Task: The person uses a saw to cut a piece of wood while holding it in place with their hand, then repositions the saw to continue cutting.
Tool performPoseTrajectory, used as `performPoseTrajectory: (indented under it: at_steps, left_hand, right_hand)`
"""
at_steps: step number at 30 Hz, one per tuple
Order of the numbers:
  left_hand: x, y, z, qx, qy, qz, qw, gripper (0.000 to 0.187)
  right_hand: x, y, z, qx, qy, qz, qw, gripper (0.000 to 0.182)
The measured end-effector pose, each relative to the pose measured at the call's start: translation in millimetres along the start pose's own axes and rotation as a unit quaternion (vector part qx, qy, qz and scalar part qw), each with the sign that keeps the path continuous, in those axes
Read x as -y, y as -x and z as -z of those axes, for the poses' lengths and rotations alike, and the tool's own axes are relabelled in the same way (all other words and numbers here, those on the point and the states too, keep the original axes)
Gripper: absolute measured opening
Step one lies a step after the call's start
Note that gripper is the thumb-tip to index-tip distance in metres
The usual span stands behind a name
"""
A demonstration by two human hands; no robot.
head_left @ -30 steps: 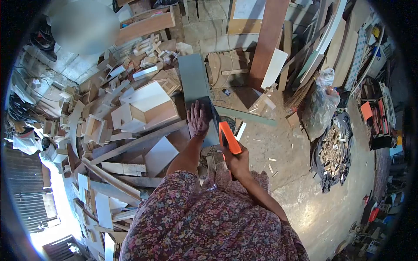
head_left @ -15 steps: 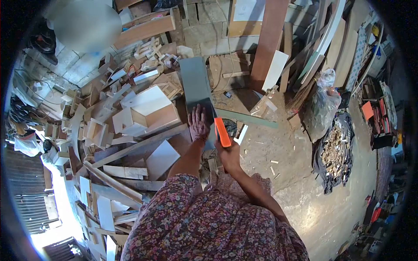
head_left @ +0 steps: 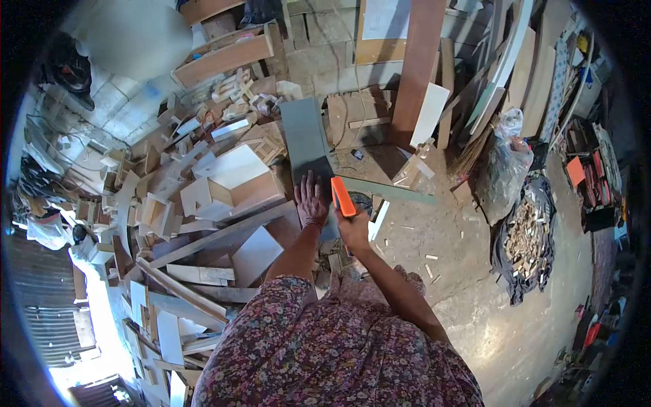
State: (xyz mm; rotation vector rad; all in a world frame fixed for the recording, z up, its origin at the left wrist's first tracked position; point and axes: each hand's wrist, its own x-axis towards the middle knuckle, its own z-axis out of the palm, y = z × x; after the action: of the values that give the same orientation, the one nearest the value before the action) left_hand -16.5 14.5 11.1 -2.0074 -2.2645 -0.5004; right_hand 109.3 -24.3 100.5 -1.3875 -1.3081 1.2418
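My left hand (head_left: 312,202) lies with fingers spread on a long grey-green board (head_left: 303,132), pressing near its close end. Just to the right, my right hand (head_left: 354,230) is wrapped round the orange handle of a handsaw (head_left: 343,197). The saw stands at the board's right edge, its blade seen nearly edge-on and mostly hidden. Beyond the handle, a narrow green strip of wood (head_left: 393,190) reaches to the right. A short white-edged piece (head_left: 379,218) is beside my right hand.
Wooden offcuts and a white-and-brown box-like piece (head_left: 234,173) crowd the left side. On the right floor lie a dark sack of wood scraps (head_left: 525,234) and a clear plastic bag (head_left: 505,163). A tall brown board (head_left: 419,74) leans at the back.
My right hand has pushed the saw forward along the board, away from me. My left hand stays on the board. The whole view has shifted slightly.
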Motion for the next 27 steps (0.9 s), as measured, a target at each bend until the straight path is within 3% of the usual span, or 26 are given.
performPoseTrajectory:
  at_steps: [4,6,10,12,14,17,18,21,24,26,27]
  left_hand:
    - [1,-1,1,0.001,0.018,0.017,1.0,0.05]
    - [-2,-3,8,0.004,0.016,0.009,1.0,0.05]
    - [-6,-7,16,0.006,0.049,0.014,0.999,0.052]
    - [-4,-4,8,0.007,-0.01,0.016,1.0,0.053]
    - [-4,-4,1,-0.012,-0.026,0.001,1.0,0.054]
    - [-6,-3,11,0.0,0.012,0.018,1.0,0.054]
    - [-5,-3,11,0.001,0.009,0.015,1.0,0.054]
    - [-4,-4,8,-0.012,0.009,0.006,1.0,0.054]
    - [-2,-2,5,-0.014,0.005,0.008,1.0,0.055]
    - [-2,-3,4,-0.021,0.013,0.005,1.0,0.055]
    - [-3,-4,4,-0.022,0.013,0.008,1.0,0.055]
  right_hand:
    - [31,44,16,-0.031,-0.001,0.091,0.995,0.021]
    - [41,59,26,0.013,-0.04,-0.035,0.998,0.017]
    - [41,61,30,0.025,-0.07,-0.064,0.995,0.02]
    - [31,61,18,-0.011,0.015,-0.014,1.0,0.02]
    - [35,60,24,0.016,0.037,0.003,0.999,0.019]
    - [36,58,37,0.007,-0.035,-0.042,0.998,0.014]
    - [35,54,43,0.014,-0.079,-0.089,0.993,0.021]
    - [33,59,47,0.003,-0.071,-0.102,0.992,0.021]
    - [26,61,35,0.01,-0.017,-0.061,0.998,0.019]
    - [16,42,25,-0.017,0.03,0.044,0.998,0.018]
    - [15,31,21,0.012,-0.029,0.016,0.999,0.02]
